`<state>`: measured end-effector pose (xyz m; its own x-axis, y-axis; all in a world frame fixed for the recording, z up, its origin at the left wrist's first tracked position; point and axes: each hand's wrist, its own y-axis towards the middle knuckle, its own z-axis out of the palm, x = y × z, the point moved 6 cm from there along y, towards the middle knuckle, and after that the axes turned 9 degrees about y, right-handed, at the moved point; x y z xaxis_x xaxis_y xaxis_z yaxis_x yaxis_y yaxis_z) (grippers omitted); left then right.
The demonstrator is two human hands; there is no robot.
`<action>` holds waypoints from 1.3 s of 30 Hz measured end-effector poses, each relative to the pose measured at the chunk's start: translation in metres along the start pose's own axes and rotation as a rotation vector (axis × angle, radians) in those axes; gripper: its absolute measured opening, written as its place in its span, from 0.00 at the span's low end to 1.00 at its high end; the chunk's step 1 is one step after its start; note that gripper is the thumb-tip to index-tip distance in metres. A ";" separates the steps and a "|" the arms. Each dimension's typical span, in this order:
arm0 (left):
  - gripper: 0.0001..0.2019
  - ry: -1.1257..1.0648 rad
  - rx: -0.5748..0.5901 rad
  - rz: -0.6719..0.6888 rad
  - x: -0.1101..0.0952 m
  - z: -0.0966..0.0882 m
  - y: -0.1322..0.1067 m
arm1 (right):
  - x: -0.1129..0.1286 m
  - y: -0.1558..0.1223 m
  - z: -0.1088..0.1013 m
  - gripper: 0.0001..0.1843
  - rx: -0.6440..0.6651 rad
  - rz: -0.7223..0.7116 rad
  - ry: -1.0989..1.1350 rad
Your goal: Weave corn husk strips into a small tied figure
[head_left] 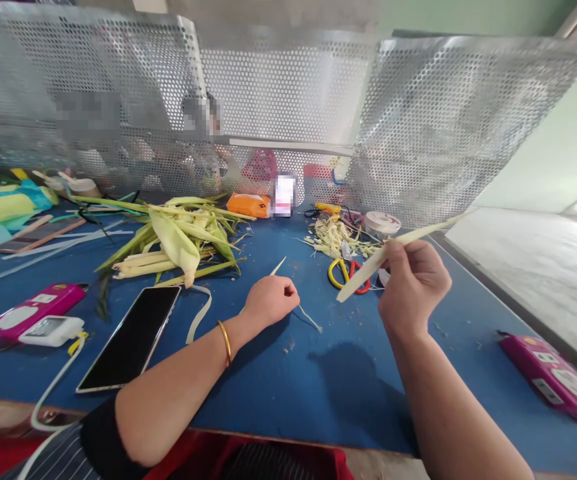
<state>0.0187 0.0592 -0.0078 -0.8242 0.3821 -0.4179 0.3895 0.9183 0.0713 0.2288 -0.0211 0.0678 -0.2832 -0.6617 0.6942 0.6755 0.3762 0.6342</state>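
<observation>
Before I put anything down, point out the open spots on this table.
Widest patch: the near blue table between the left forearm and the right forearm, bare but for small scraps. Another lies between the right forearm and the purple device at far right. Crowded: the left side, with corn husks and phone, and around the scissors.

L hand (271, 298) holds thin strip (311, 319), R hand (412, 287) w/ wider strip (362, 275).

Thin strip (311, 318) half-hidden by left hand (271, 299), lit screen (284, 195) partly pixelated, right forearm (446, 397) cut off below
</observation>
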 end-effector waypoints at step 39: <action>0.08 -1.018 -0.076 -0.276 -0.007 -0.008 -0.008 | -0.059 -0.087 0.056 0.24 0.825 0.688 0.001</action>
<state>0.0178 0.0505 0.0021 -0.1330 -0.0760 -0.9882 0.1850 0.9776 -0.1001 0.1480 0.0213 -0.0091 -0.0167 -0.1415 0.9898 0.0217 0.9896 0.1419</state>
